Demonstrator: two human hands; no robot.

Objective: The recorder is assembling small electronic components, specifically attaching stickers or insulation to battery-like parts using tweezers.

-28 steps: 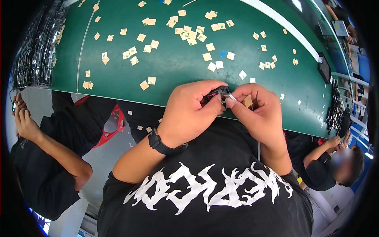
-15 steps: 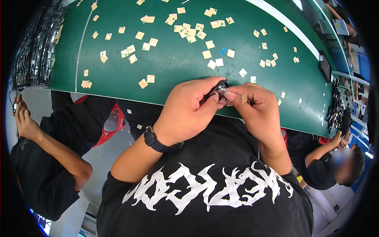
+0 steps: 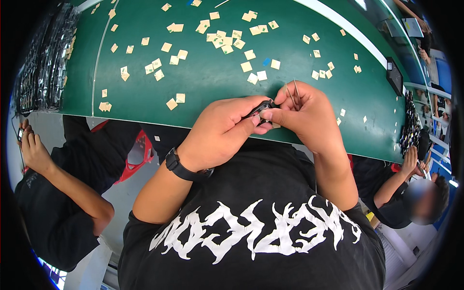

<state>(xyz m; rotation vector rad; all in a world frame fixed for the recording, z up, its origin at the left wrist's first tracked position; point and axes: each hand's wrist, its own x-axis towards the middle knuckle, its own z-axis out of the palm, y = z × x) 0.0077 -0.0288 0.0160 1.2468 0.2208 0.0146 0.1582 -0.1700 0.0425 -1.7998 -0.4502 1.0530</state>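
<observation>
Both hands have moved slightly up and toward the desk compared with a moment earlier, and the thin metal tweezers now stick up clearly from the right hand. The left hand, with a black wristwatch on its wrist, has its fingers clenched around a small black part, held just above the near edge of the green desk. The right hand meets it, thumb and fingertips pinching the same part, with the tweezers tucked between its fingers. The part is mostly hidden by the hands.

No container is seen close to the hands. Many small tan paper squares lie scattered over the desk. Rows of dark parts are stacked along the far left edge of the desk, and more dark pieces at the right edge.

Another person in dark clothes sits at lower left, and a second person at lower right.
</observation>
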